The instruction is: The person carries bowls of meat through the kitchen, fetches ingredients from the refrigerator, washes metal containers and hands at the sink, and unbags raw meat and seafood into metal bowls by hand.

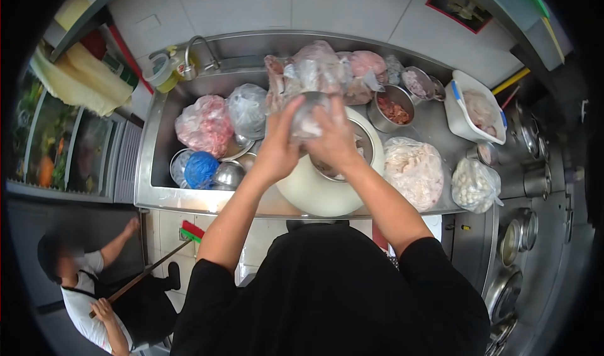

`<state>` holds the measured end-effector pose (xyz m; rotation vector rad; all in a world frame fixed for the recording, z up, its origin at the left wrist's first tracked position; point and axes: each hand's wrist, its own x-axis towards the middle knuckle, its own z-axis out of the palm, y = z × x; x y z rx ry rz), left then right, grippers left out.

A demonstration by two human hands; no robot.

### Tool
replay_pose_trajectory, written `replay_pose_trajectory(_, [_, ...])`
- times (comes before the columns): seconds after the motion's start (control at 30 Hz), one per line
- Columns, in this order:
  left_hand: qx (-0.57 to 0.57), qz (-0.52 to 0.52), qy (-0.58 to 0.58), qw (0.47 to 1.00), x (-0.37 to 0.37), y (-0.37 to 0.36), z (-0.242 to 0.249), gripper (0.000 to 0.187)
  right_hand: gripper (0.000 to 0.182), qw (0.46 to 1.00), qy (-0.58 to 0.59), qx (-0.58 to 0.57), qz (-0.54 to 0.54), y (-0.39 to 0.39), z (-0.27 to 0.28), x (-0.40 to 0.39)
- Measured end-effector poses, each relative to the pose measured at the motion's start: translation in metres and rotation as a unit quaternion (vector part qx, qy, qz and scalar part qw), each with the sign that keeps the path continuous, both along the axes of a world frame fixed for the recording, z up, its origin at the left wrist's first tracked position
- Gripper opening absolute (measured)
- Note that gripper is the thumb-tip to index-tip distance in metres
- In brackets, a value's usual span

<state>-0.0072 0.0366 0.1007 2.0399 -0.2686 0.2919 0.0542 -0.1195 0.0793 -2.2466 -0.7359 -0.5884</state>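
Both my hands are raised over the steel sink counter, around a shiny metal container (309, 114) with something pale inside. My left hand (280, 145) grips its left side. My right hand (333, 136) is at its right side, its fingers over the opening and blurred by motion. Below them a metal pot (362, 129) with pieces inside stands on a round whitish board (308, 191). Behind my hands lie clear bags of meat (318, 60). A bag of pale meat (413, 173) is right of the board.
Bags of pink meat (204, 126) and a blue bag (201, 169) lie in the sink's left part. On the right are a pot of red meat (391, 109), a white tub (462, 111) and a bag of white balls (476, 185). Lower left, another person (113, 293) holds a broom (151, 268).
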Motion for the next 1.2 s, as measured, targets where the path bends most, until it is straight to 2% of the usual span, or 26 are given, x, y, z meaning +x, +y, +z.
replay_pose_trajectory(0.07, [0.049,-0.026,0.028,0.998,0.013,-0.021,-0.002,0.089,0.048,0.996,0.044,-0.074,-0.031,-0.044,-0.006,-0.005])
replay_pose_trajectory(0.1, [0.103,-0.034,0.016,0.994,0.017,-0.031,-0.006,0.089,0.041,0.995,0.059,-0.074,-0.038,-0.060,-0.015,-0.009])
replay_pose_trajectory(0.17, [0.196,-0.060,-0.010,0.979,0.023,-0.050,-0.014,0.089,0.036,0.972,0.119,-0.194,-0.066,-0.088,-0.036,-0.018])
replay_pose_trajectory(0.2, [0.194,-0.064,-0.011,0.979,0.026,-0.055,-0.019,0.089,0.036,0.952,0.209,-0.203,-0.090,-0.094,-0.040,-0.022])
replay_pose_trajectory(0.33, [0.196,-0.098,-0.036,0.975,0.037,-0.059,-0.027,0.091,0.033,0.966,0.214,-0.140,-0.032,-0.110,-0.012,-0.039])
replay_pose_trajectory(0.43, [0.204,-0.108,-0.045,0.972,0.036,-0.060,-0.026,0.090,0.034,0.957,0.237,-0.156,-0.053,-0.112,0.003,-0.044])
replay_pose_trajectory(0.47, [0.210,-0.103,-0.055,0.971,0.035,-0.061,-0.026,0.089,0.034,0.958,0.238,-0.151,-0.057,-0.109,0.001,-0.046])
replay_pose_trajectory(0.53, [0.220,-0.102,-0.063,0.968,0.031,-0.064,-0.024,0.088,0.039,0.983,0.066,-0.167,-0.037,-0.098,-0.007,-0.050])
replay_pose_trajectory(0.57, [0.233,-0.098,-0.072,0.965,0.027,-0.066,-0.022,0.089,0.045,0.980,0.036,-0.191,-0.028,-0.095,-0.014,-0.051])
replay_pose_trajectory(0.6, [0.246,-0.093,-0.082,0.961,0.025,-0.068,-0.021,0.089,0.045,0.981,0.040,-0.188,-0.031,-0.090,-0.018,-0.048])
replay_pose_trajectory(0.67, [0.273,-0.096,-0.101,0.952,0.024,-0.069,-0.027,0.090,0.046,0.967,0.177,-0.183,-0.007,-0.081,-0.023,-0.032])
replay_pose_trajectory(0.7, [0.299,-0.094,-0.120,0.942,0.022,-0.069,-0.031,0.090,0.052,0.960,0.237,-0.146,-0.002,-0.080,-0.037,-0.027])
replay_pose_trajectory(0.73, [0.301,-0.094,-0.119,0.942,0.020,-0.069,-0.029,0.090,0.052,0.961,0.238,-0.145,-0.001,-0.077,-0.045,-0.027])
replay_pose_trajectory(0.8, [0.350,-0.097,-0.115,0.924,0.018,-0.071,-0.024,0.091,0.046,0.993,0.073,-0.096,-0.002,-0.074,-0.060,-0.025])
replay_pose_trajectory(0.83, [0.351,-0.096,-0.117,0.924,0.020,-0.070,-0.022,0.091,0.046,0.993,0.070,-0.096,-0.002,-0.074,-0.051,-0.026])
replay_pose_trajectory(0.87, [0.304,-0.100,-0.081,0.944,0.024,-0.069,-0.019,0.090,0.039,0.949,0.208,-0.236,0.024,-0.074,-0.034,-0.027])
replay_pose_trajectory(0.9, [0.255,-0.102,-0.045,0.960,0.030,-0.068,-0.016,0.090,0.032,0.865,0.337,-0.368,0.049,-0.076,-0.024,-0.028])
replay_pose_trajectory(0.93, [0.212,-0.101,0.023,0.972,0.036,-0.067,-0.009,0.085,0.027,0.965,0.144,-0.201,0.086,-0.089,-0.045,-0.040])
replay_pose_trajectory(0.97, [0.168,-0.101,0.019,0.980,0.047,-0.061,-0.015,0.083,0.027,0.965,0.142,-0.203,0.088,-0.091,-0.035,-0.048])
replay_pose_trajectory(1.03, [0.102,-0.106,0.016,0.989,0.064,-0.051,-0.024,0.081,0.028,0.981,0.057,-0.184,0.025,-0.094,-0.016,-0.056])
replay_pose_trajectory(1.07, [0.102,-0.105,0.015,0.989,0.068,-0.050,-0.025,0.081,0.039,0.986,0.006,-0.165,0.006,-0.094,-0.021,-0.050])
replay_pose_trajectory(1.1, [0.105,-0.116,0.027,0.987,0.070,-0.049,-0.026,0.082,0.039,0.986,0.007,-0.164,0.005,-0.091,-0.020,-0.042])
replay_pose_trajectory(1.17, [0.112,-0.131,0.039,0.984,0.067,-0.051,-0.026,0.082,0.039,0.996,0.011,-0.079,-0.047,-0.082,-0.015,-0.022])
replay_pose_trajectory(1.2, [0.119,-0.136,0.019,0.983,0.065,-0.052,-0.025,0.083,0.045,0.993,0.076,-0.085,-0.026,-0.082,-0.024,-0.008])
